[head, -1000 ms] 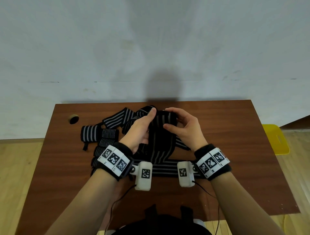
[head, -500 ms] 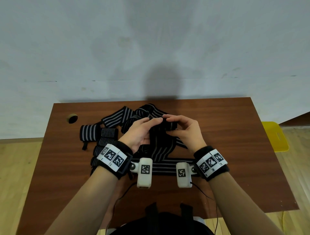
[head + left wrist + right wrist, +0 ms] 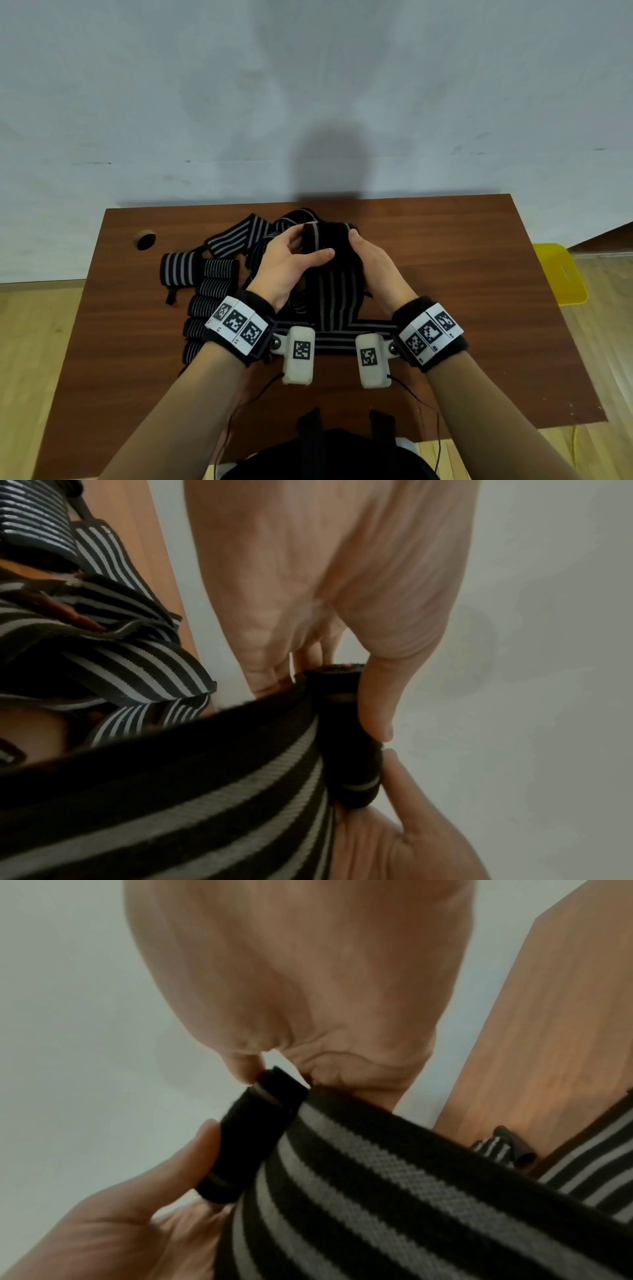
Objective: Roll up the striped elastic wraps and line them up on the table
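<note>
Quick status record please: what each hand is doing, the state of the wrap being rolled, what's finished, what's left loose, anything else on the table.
left hand: grips the started roll, thumb across it
right hand: grips the roll's other end
wrap in hands: small tight roll at the top, long tail trailing to the table
rolled wraps: column at the table's left side; exact count unclear
loose wraps: tangled behind the hands
other: hole in table, far left

The left forearm hides the nearest rolled wraps in the head view, the hands' fingers vanish behind the dark roll, and both wrist views cut the trailing strap at their edges.
</note>
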Available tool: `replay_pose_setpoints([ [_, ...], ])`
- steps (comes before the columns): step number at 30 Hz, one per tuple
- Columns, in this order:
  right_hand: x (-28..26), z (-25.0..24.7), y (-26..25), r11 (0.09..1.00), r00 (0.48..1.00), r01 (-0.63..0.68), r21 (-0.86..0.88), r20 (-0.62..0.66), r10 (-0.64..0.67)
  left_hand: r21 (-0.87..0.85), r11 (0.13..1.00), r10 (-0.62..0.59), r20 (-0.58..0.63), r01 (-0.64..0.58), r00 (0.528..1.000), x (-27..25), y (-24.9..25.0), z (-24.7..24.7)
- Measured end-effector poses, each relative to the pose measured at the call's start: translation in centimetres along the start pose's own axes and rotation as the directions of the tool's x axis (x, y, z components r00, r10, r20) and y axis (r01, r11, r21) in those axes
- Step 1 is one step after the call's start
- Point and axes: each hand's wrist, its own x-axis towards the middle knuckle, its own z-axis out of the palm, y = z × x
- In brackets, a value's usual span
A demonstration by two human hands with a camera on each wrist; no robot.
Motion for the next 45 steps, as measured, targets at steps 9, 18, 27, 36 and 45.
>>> replay_pose_setpoints([
  [9, 0.7, 2.3, 1.3, 0.961, 0.996, -0.018, 0.275, -0.081, 0.042, -0.053, 0.998, 0.023, 0.104, -0.017, 0.994, -0.6, -0.7, 1.0],
  [18, 0.3, 1.1, 1.2, 0.991, 0.998, 0.027, 0.128, -0.055, -0.020, 0.047, 0.995, -0.094, 0.092, 0.090, 0.991, -0.1, -1.1, 0.4],
  [27, 0.2, 0.5, 0.6, 0.985, 0.989, 0.143, 0.097, 0.034, -0.147, 0.139, 0.965, -0.242, 0.164, 0.220, 0.956, -0.9, -0.1, -0.2],
  [36, -0.8, 1.0, 0.4, 0.982, 0.983, 0.179, -0.053, 0.060, -0.176, 0.206, 0.921, -0.365, 0.168, 0.329, 0.916, -1.6, 0.4, 0.8],
  [45, -0.5, 1.8, 0.4, 0.979, 0.979, 0.202, 0.022, -0.008, -0.202, -0.012, 0.941, -0.334, 0.141, 0.339, 0.932, -1.2, -0.2, 0.5],
])
